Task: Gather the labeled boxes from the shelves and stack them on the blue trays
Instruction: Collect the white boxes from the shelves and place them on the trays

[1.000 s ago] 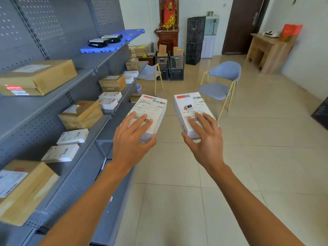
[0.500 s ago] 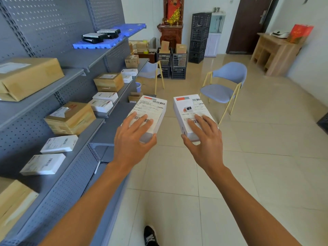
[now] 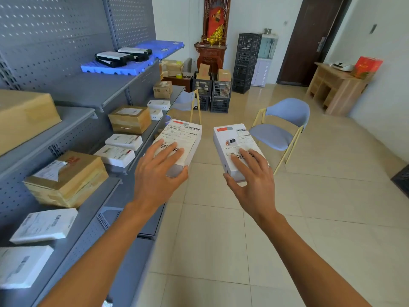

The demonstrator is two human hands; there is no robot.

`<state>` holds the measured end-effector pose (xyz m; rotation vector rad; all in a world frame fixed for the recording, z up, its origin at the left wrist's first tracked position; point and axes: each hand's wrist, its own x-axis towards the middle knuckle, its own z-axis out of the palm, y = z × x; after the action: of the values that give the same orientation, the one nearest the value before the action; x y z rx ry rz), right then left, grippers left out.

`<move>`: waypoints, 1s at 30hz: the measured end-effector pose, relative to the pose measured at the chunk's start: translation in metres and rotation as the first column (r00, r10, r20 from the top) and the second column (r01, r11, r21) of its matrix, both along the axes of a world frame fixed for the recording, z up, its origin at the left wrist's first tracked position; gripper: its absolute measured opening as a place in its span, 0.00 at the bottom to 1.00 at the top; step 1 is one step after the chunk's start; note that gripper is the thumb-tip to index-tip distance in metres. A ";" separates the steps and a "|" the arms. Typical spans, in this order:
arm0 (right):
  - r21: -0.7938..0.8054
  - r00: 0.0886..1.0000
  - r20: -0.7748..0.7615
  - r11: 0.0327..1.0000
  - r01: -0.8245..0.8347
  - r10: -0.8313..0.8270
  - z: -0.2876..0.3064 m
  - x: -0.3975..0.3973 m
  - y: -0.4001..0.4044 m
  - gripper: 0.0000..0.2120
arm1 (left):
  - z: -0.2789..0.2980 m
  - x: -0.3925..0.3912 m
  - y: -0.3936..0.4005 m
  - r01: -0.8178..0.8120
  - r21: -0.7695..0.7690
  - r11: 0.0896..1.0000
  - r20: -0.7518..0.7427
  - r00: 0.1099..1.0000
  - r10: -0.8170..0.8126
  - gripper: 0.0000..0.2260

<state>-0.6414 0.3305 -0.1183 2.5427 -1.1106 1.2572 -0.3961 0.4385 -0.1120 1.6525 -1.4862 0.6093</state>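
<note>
White labeled boxes, one gripped by each hand (image 3: pixel 155 180) (image 3: pixel 254 180), float over open tiled floor (image 3: pixel 309 218) beside grey shelves (image 3: pixel 93 218).

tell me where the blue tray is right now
In the head view, the blue tray lies on the top shelf at upper left, holding black boxes, beyond both hands.

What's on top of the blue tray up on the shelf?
Two flat black boxes with white labels lie side by side on the blue tray. Whether anything small sits behind them cannot be seen, since the boxes cover that part.
</note>
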 end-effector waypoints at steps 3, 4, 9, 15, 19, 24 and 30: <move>0.002 1.000 0.000 1.000 0.002 -0.002 0.002 0.020 -0.022 0.22 | 0.004 0.017 -0.023 0.014 0.001 1.000 -0.005 1.000 -0.014 0.19; 0.002 1.000 0.000 1.000 0.004 -0.004 0.003 0.026 -0.029 0.22 | 0.004 0.023 -0.031 0.017 0.003 1.000 -0.004 1.000 -0.017 0.19; 0.001 1.000 0.029 1.000 -0.002 0.002 -0.001 0.050 -0.074 0.22 | -0.003 0.046 -0.080 0.041 0.038 0.998 -0.024 0.999 -0.041 0.20; -0.013 0.998 0.067 1.000 0.005 -0.004 -0.009 0.064 -0.156 0.21 | -0.009 0.061 -0.163 0.086 0.033 0.996 -0.022 0.996 -0.085 0.19; -0.003 0.994 0.105 0.999 0.036 -0.036 -0.010 0.071 -0.228 0.22 | -0.001 0.070 -0.233 0.101 0.018 0.995 0.011 0.995 -0.101 0.19; -0.004 0.994 0.109 1.000 0.003 -0.002 -0.004 0.086 -0.320 0.22 | 0.010 0.083 -0.317 0.075 -0.001 0.997 0.040 0.996 -0.075 0.19; -0.036 0.994 0.102 0.999 -0.036 0.040 0.008 0.114 -0.400 0.22 | 0.013 0.099 -0.389 0.032 -0.002 0.999 0.018 0.999 -0.032 0.19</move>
<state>-0.5272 -0.0698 -0.1101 2.5116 -1.0538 1.4179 -0.2967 0.0498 -0.0994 1.6218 -1.5213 0.6090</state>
